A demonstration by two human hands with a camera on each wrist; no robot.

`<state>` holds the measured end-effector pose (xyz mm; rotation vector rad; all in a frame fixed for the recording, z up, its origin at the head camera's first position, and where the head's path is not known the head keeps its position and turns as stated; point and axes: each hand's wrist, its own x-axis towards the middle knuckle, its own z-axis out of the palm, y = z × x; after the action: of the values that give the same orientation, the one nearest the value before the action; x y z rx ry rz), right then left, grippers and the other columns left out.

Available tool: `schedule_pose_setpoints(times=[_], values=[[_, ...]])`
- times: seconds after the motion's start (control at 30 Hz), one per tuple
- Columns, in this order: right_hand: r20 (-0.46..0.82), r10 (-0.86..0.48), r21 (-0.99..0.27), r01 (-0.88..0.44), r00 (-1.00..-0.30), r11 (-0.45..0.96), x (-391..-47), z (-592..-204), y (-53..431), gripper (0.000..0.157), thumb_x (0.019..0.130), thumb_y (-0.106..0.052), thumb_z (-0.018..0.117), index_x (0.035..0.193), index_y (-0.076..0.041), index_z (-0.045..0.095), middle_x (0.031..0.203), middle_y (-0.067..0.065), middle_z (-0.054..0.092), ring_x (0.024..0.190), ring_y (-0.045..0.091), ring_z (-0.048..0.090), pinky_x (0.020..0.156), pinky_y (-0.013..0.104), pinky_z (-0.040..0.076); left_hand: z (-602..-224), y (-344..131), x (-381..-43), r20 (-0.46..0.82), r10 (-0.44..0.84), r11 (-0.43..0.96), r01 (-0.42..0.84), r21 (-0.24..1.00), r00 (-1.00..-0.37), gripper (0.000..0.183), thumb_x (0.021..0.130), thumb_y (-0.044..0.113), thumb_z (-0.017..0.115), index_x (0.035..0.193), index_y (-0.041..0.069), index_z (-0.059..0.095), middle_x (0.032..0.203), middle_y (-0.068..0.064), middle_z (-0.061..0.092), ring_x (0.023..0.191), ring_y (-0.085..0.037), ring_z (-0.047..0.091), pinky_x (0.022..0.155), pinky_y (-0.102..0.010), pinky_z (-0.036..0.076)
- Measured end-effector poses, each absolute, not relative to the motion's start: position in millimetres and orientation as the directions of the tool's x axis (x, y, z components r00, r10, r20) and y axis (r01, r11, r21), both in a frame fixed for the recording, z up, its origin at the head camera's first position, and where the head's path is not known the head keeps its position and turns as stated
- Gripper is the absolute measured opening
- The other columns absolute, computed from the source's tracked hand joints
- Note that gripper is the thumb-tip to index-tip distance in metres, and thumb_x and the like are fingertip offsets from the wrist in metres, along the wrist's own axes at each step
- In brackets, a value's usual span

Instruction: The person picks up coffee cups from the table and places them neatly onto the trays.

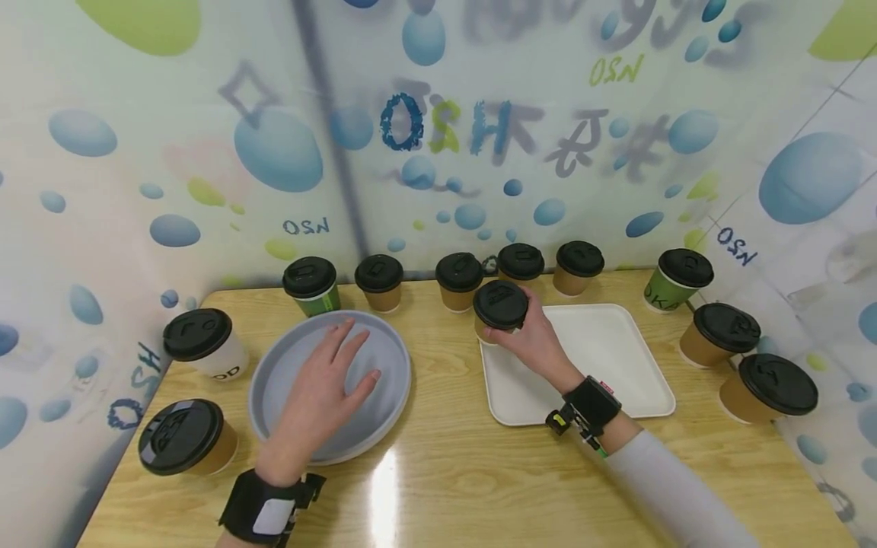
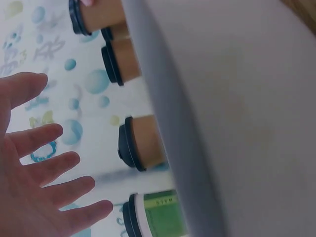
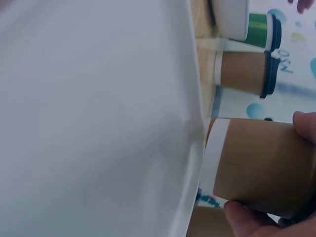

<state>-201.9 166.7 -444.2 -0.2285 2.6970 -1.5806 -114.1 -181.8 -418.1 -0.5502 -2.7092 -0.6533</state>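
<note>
Right hand (image 1: 537, 346) gripping brown cup (image 3: 264, 163) by its sides, at far left corner of white tray (image 1: 589, 369). Left hand (image 1: 318, 399) fingers spread over round gray tray (image 1: 387, 384). Cup's probably light, kinda squishy; black lid (image 1: 500, 304) might pop, so grab mid-body.

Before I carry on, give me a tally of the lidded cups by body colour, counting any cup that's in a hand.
Brown cups: 8, including the one held in the right hand
Green cups: 2
White cup: 1
Total: 11
</note>
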Motion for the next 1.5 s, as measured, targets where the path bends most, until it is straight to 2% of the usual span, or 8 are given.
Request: schedule_pose_setpoints(times=[0.2,0.53,0.77,0.93,1.03,1.13,1.23,1.5], values=[[0.065,-0.108,-0.855,-0.111,-0.992,0.506,-212,-451,172,0.106,0.087,-0.028,0.084,0.161,-0.001,0.013,0.158,0.027,0.034,0.146,0.042,0.038,0.116,0.059,0.032,-418,-169,-111,0.359,0.338,0.814,0.462,0.352,-0.870,0.059,0.095,0.030,0.076,0.143,0.000,0.057,0.157,-0.025,0.043,0.142,-0.051,0.040,0.112,-0.063,0.036],[0.034,-0.120,-0.843,-0.093,-0.992,0.530,-216,-455,177,0.107,0.087,-0.028,0.085,0.160,-0.002,0.011,0.157,0.030,0.036,0.146,0.044,0.038,0.115,0.059,0.033,-419,-145,-108,0.385,0.415,0.785,0.538,0.307,-0.825,0.055,0.094,0.028,0.077,0.141,0.003,0.061,0.154,-0.023,0.048,0.141,-0.049,0.043,0.111,-0.065,0.039],[0.053,-0.156,-0.852,-0.126,-0.986,0.508,-219,-454,177,0.107,0.087,-0.024,0.084,0.160,0.000,0.010,0.158,0.030,0.033,0.145,0.045,0.037,0.115,0.061,0.033,-417,-123,-101,0.345,0.474,0.769,0.571,0.286,-0.811,0.053,0.095,0.030,0.076,0.140,0.006,0.062,0.153,-0.019,0.049,0.142,-0.045,0.044,0.110,-0.063,0.041],[0.048,-0.177,-0.852,-0.133,-0.983,0.506,-219,-456,180,0.118,0.089,-0.025,0.084,0.164,-0.002,-0.004,0.164,0.028,0.026,0.148,0.044,0.034,0.117,0.060,0.032,-423,-98,-97,0.297,0.562,0.731,0.632,0.259,-0.772,0.054,0.095,0.035,0.076,0.140,0.008,0.062,0.150,-0.018,0.052,0.138,-0.042,0.050,0.108,-0.059,0.044],[0.029,-0.182,-0.840,-0.123,-0.983,0.529,-215,-453,186,0.122,0.089,-0.028,0.083,0.164,-0.006,-0.011,0.163,0.029,0.027,0.146,0.045,0.036,0.114,0.060,0.036,-425,-83,-96,0.190,0.607,0.727,0.636,0.259,-0.771,0.057,0.096,0.040,0.074,0.142,0.010,0.061,0.151,-0.017,0.051,0.137,-0.041,0.051,0.107,-0.057,0.046],[-0.008,-0.177,-0.829,-0.092,-0.984,0.551,-208,-446,194,0.118,0.090,-0.026,0.081,0.165,-0.007,-0.008,0.161,0.030,0.030,0.143,0.048,0.039,0.112,0.060,0.039,-428,-71,-96,0.055,0.638,0.733,0.627,0.262,-0.768,0.058,0.098,0.045,0.070,0.145,0.013,0.059,0.155,-0.016,0.048,0.139,-0.039,0.050,0.107,-0.054,0.047],[-0.022,-0.161,-0.815,-0.075,-0.987,0.574,-203,-441,205,0.108,0.093,-0.023,0.076,0.166,-0.005,-0.001,0.160,0.030,0.030,0.143,0.049,0.039,0.112,0.060,0.039,-432,-60,-98,-0.014,0.657,0.727,0.629,0.275,-0.753,0.057,0.099,0.045,0.068,0.147,0.015,0.058,0.158,-0.014,0.045,0.141,-0.036,0.049,0.108,-0.052,0.046],[0.050,-0.022,-0.842,-0.054,-0.998,0.537,-201,-436,230,0.071,0.102,-0.024,0.062,0.160,-0.002,0.028,0.156,0.024,0.042,0.143,0.042,0.042,0.115,0.054,0.038,-450,-39,-108,-0.030,0.679,0.707,0.643,0.293,-0.733,0.053,0.101,0.039,0.067,0.146,0.013,0.059,0.155,-0.013,0.049,0.137,-0.027,0.054,0.109,-0.042,0.048]])
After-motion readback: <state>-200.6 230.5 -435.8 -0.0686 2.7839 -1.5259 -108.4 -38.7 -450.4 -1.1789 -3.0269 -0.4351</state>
